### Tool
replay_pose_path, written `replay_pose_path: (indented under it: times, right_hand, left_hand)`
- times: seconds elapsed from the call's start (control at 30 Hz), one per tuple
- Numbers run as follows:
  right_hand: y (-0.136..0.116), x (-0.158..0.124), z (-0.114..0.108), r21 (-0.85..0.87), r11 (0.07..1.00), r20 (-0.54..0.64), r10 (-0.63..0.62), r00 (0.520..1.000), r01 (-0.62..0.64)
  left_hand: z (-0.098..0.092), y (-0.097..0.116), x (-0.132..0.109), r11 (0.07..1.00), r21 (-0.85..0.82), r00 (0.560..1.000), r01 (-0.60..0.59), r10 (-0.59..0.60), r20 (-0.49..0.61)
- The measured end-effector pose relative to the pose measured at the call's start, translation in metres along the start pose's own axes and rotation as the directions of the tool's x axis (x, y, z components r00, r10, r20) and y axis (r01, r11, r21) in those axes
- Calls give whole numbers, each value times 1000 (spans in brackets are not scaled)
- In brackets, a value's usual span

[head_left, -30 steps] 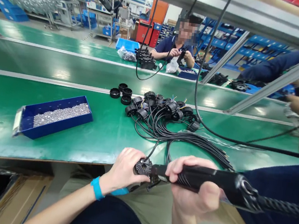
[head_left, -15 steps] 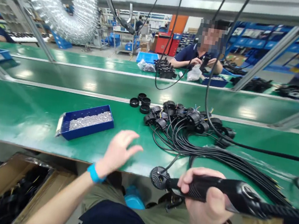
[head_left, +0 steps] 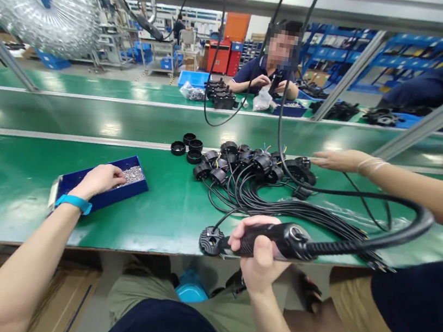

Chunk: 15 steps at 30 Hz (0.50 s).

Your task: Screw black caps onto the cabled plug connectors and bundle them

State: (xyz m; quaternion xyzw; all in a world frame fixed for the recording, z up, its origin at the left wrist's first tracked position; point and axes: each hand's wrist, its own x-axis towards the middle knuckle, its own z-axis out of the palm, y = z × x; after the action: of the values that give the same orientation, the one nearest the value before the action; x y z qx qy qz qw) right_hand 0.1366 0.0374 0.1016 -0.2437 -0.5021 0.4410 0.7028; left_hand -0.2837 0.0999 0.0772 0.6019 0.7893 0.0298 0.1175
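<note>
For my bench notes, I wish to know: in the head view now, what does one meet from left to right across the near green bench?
Blue tray of small metal parts, four black rings, patterned round black piece, right hand gripping black tool, co-worker's hand.

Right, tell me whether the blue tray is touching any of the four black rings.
Apart. The head view shows green tabletop between the blue tray and even the nearest black ring.

Green bench (head_left: 170,208) with blue bin (head_left: 123,198), black rings (head_left: 194,158), cabled housings (head_left: 261,164)
</note>
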Motion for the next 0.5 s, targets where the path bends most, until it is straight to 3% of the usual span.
replay_pose_path:
  times: [0.2, 0.4, 0.47, 0.5]
  right_hand:
    - [0, 0, 0, 5, 1000, 20, -10, 1000, 10]
    - [-2, 0, 2, -5, 1000, 13, 13, 1000, -13]
    - [-1, 1, 3, -19, 1000, 7, 10, 1000, -10]
    - [-1, 1, 3, -26, 1000, 3, 5, 1000, -5]
  left_hand:
    - [3, -5, -3, 1000, 8, 990, 1, 0, -143]
    - [4, -6, -7, 998, 22, 950, 56, -47, -308]
    - [1, 0, -14, 998, 17, 914, 68, -56, -402]
    - [0, 7, -20, 998, -22, 874, 59, -62, -482]
